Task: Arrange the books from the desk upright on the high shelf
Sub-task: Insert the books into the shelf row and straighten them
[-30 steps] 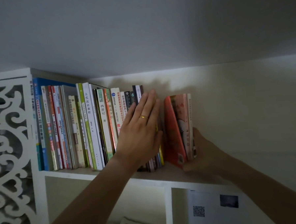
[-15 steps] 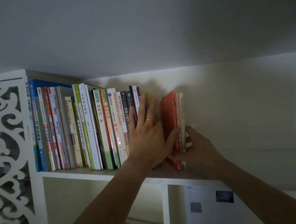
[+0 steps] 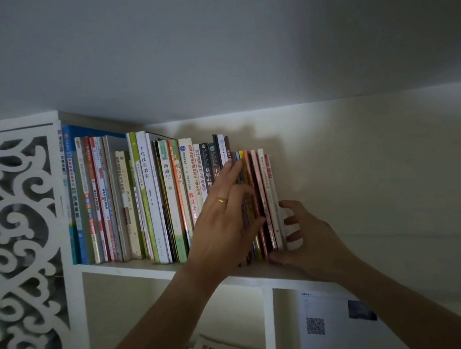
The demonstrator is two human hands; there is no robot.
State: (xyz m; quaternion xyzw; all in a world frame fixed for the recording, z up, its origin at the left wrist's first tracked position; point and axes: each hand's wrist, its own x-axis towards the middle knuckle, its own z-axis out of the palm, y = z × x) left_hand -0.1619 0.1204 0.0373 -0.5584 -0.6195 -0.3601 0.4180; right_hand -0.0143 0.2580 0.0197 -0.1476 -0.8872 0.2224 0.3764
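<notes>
Gap closed since a second ago: thin red and pink books, then leaning apart from the row, now pushed flush against the long row of books on the high shelf, nearly upright with a slight lean to the left. Left hand, ring on one finger, laid flat with fingers straight and spread against the spines at the join, bracing them. Right hand cupped at the outer end of the thin books, fingers curled round the last cover, thumb underneath near the shelf edge, pressing leftward. Likely meaning: this batch as good as placed, needing only a squaring-up before release. Risk if released too soon: nothing propping the right end, so the thin ones could slump over. Below, a sheet with a square code in the lower compartment.
</notes>
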